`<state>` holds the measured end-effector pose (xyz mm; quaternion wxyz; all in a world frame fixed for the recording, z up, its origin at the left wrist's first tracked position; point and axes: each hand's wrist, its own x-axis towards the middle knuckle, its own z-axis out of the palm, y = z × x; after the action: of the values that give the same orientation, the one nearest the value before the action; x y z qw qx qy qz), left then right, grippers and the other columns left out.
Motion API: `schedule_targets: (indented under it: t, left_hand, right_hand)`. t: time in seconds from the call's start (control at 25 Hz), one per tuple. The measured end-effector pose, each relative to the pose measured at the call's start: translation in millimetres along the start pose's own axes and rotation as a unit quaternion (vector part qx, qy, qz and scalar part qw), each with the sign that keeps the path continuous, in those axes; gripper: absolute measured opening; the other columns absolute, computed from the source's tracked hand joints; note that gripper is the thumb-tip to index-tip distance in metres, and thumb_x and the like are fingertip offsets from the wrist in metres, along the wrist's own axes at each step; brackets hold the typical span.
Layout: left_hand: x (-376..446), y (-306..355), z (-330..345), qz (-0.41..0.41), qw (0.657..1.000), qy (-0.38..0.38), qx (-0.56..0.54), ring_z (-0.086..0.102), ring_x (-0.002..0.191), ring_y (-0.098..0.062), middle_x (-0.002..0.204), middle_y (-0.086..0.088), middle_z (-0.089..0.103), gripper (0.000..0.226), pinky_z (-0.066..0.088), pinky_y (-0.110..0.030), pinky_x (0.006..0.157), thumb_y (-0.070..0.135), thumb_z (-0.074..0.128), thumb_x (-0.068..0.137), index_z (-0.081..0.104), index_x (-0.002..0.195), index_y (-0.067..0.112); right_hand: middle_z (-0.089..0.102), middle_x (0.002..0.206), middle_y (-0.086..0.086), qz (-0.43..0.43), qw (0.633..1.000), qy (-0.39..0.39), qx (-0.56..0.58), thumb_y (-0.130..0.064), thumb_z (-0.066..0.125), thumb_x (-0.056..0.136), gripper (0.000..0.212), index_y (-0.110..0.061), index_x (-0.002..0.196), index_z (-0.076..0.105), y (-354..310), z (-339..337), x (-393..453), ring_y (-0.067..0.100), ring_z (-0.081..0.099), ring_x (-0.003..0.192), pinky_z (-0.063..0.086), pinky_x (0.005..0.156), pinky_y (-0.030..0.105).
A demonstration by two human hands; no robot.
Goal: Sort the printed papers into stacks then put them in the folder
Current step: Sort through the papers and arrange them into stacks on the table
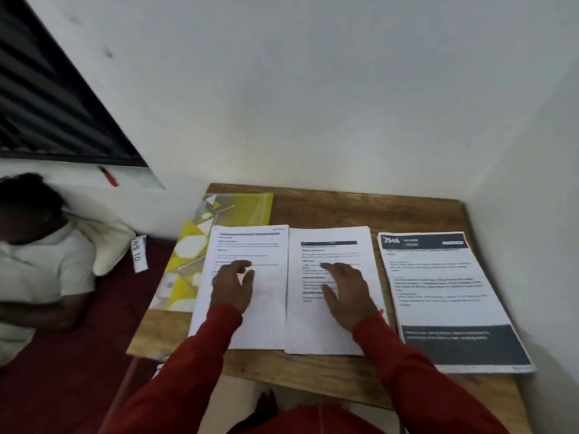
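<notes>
Three stacks of printed papers lie side by side on a small wooden table [344, 208]. My left hand [233, 285] rests flat on the left stack [266, 308], fingers spread. On the middle stack [316, 333] my right hand [346, 292] lies palm down with fingers apart. The right stack [445, 296] has a dark header and a dark band at its bottom; no hand touches it. A yellow patterned folder [200, 239] lies closed at the table's left, partly under the left stack.
White walls close in behind and to the right of the table. A person in a white shirt [40, 264] lies on a dark red surface at the left, near a white pillow [109, 245]. A dark window [47, 98] sits upper left.
</notes>
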<state>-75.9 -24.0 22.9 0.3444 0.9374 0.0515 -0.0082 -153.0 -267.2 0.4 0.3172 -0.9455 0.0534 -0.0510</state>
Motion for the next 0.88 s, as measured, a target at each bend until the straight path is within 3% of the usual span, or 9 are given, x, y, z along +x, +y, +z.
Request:
schedule_targets:
  t: [0.08,0.2,0.32,0.48,0.64,0.76,0.88]
  left_hand:
    - [11,-40,-17,-0.084,0.993,0.041,0.076,0.049,0.114,-0.041,0.124,-0.013,0.055,0.036,0.038,-0.046,0.099,0.024,0.065,0.087,0.060,0.123,0.020]
    - [21,-76,-34,-0.163,0.983,-0.010,0.089,0.039,0.123,-0.046,0.138,-0.021,0.041,0.051,0.029,-0.048,0.105,0.032,0.062,0.090,0.047,0.137,0.018]
    - [34,-87,-37,-0.146,0.981,-0.058,0.116,0.038,0.125,-0.045,0.140,-0.022,0.038,0.060,0.030,-0.047,0.106,0.040,0.060,0.091,0.040,0.142,0.016]
    - [58,-92,-39,-0.155,0.976,-0.117,0.102,0.044,0.126,-0.041,0.137,-0.022,0.046,0.062,0.035,-0.043,0.104,0.044,0.057,0.092,0.037,0.140,0.011]
    - [81,-100,-39,-0.190,0.966,-0.174,-0.023,0.057,0.116,-0.035,0.128,-0.016,0.059,0.052,0.046,-0.038,0.098,0.040,0.061,0.091,0.049,0.127,0.004]
    - [83,-95,-39,-0.163,0.965,-0.195,-0.071,0.059,0.114,-0.032,0.128,-0.013,0.062,0.046,0.047,-0.039,0.098,0.038,0.059,0.092,0.056,0.125,0.006]
    - [70,-84,-37,-0.072,0.979,-0.180,-0.059,0.056,0.117,-0.034,0.128,-0.016,0.060,0.035,0.043,-0.033,0.095,0.027,0.049,0.099,0.053,0.127,0.006]
  right_hand:
    - [0.053,0.134,0.009,-0.011,0.998,-0.057,-0.029,-0.039,0.041,0.085,0.055,-0.019,0.135,0.054,-28,29,8,0.031,0.047,0.121,0.039,0.102,0.044]
    - [0.050,0.136,0.012,-0.008,0.994,-0.096,-0.044,-0.030,0.044,0.088,0.052,-0.014,0.137,0.051,-45,54,14,0.034,0.046,0.121,0.038,0.103,0.044]
    - [0.052,0.130,0.014,-0.024,0.993,-0.087,-0.075,-0.029,0.042,0.091,0.049,-0.012,0.135,0.054,-55,69,14,0.035,0.051,0.112,0.045,0.096,0.046]
    - [0.059,0.117,0.011,-0.015,0.986,-0.072,-0.150,-0.041,0.035,0.083,0.056,-0.013,0.120,0.065,-68,83,15,0.033,0.059,0.090,0.055,0.071,0.043]
    - [0.052,0.129,0.010,-0.014,0.987,-0.072,-0.143,-0.046,0.032,0.084,0.062,-0.017,0.132,0.057,-60,86,16,0.033,0.054,0.102,0.048,0.088,0.043]
    - [0.056,0.124,0.010,-0.026,0.990,-0.037,-0.134,-0.044,0.039,0.085,0.056,-0.016,0.128,0.061,-57,90,12,0.034,0.057,0.097,0.051,0.084,0.044]
    - [0.057,0.122,0.007,-0.024,0.991,-0.014,-0.130,-0.043,0.042,0.086,0.052,-0.018,0.127,0.062,-57,94,9,0.033,0.059,0.092,0.053,0.076,0.044]
